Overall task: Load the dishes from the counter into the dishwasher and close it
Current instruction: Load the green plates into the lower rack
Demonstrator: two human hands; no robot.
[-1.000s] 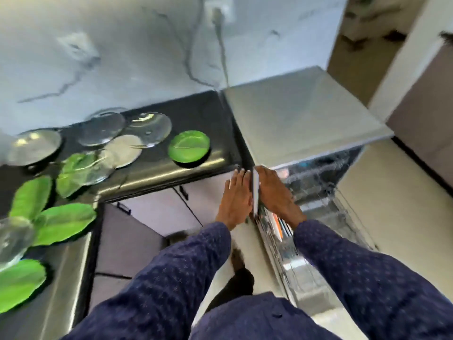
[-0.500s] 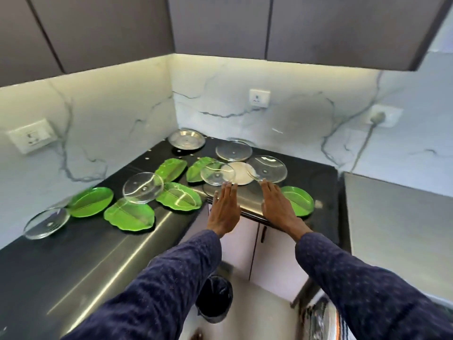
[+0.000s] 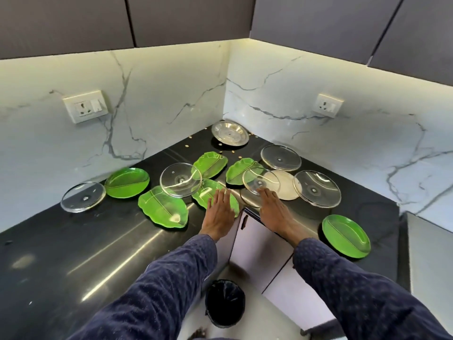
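From the head view I see both my hands stretched out flat over the inner corner of the black table (image 3: 73, 261), fingers straight and holding nothing. My left hand (image 3: 219, 214) hovers over, or rests on, a green leaf-shaped plate (image 3: 208, 193) at the table's edge; I cannot tell which. My right hand (image 3: 272, 212) reaches its fingertips to the near rim of a clear glass plate (image 3: 259, 182), which overlaps a cream plate (image 3: 285, 185) and another green leaf plate (image 3: 239, 169). More dishes lie spread around: a steel plate (image 3: 230, 133) back in the corner, a round green plate (image 3: 345, 235) to my right near the edge, and a clear plate (image 3: 82, 200) far left. A black bin (image 3: 225, 303) stands on the floor below. The dishwasher is out of sight
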